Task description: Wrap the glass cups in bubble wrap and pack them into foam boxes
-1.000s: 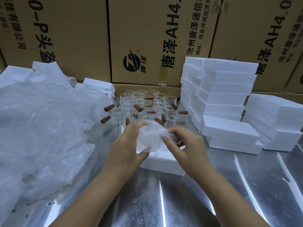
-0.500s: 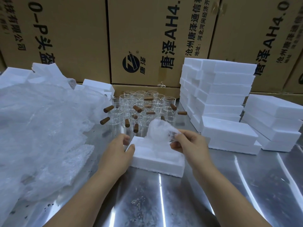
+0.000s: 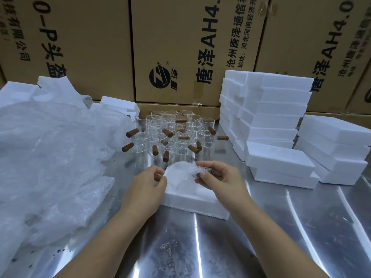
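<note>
Foam box (image 3: 192, 205) gets one wrapped cup (image 3: 180, 175), right hand (image 3: 219, 178) pinching it; left hand (image 3: 145, 184) grip unclear; many cups (image 3: 174, 135) wait above.

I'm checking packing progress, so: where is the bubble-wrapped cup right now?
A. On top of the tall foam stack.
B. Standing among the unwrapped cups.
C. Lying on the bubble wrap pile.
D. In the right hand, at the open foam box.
D: the right hand grips the wrapped cup at its handle end, over the open foam box.
</note>
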